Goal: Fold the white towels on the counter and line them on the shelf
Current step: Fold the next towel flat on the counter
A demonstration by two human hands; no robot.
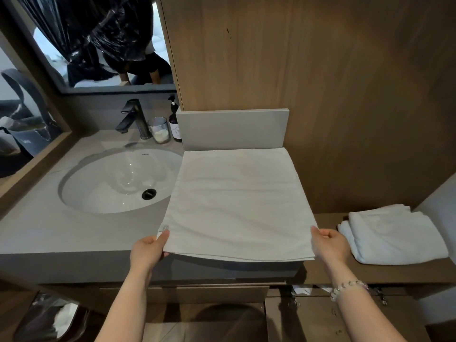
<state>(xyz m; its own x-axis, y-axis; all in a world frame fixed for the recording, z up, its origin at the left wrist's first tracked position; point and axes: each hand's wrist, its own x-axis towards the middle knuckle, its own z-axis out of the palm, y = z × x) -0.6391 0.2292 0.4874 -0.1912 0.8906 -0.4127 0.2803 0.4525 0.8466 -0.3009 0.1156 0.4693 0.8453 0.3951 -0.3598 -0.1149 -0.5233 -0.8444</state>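
Note:
A white towel [237,201] lies spread flat on the grey counter [74,233], to the right of the sink, its near edge lifted slightly over the counter's front. My left hand [149,250] pinches the near left corner. My right hand [329,245] pinches the near right corner. Two folded white towels [392,233] lie on the lower wooden shelf [328,272] to the right.
A white sink basin [111,183] with a black tap [134,118] sits at the left. A glass candle [160,130] and a dark pump bottle [174,122] stand behind it. A wooden wall panel [320,82] rises behind the counter. A mirror [98,40] hangs at upper left.

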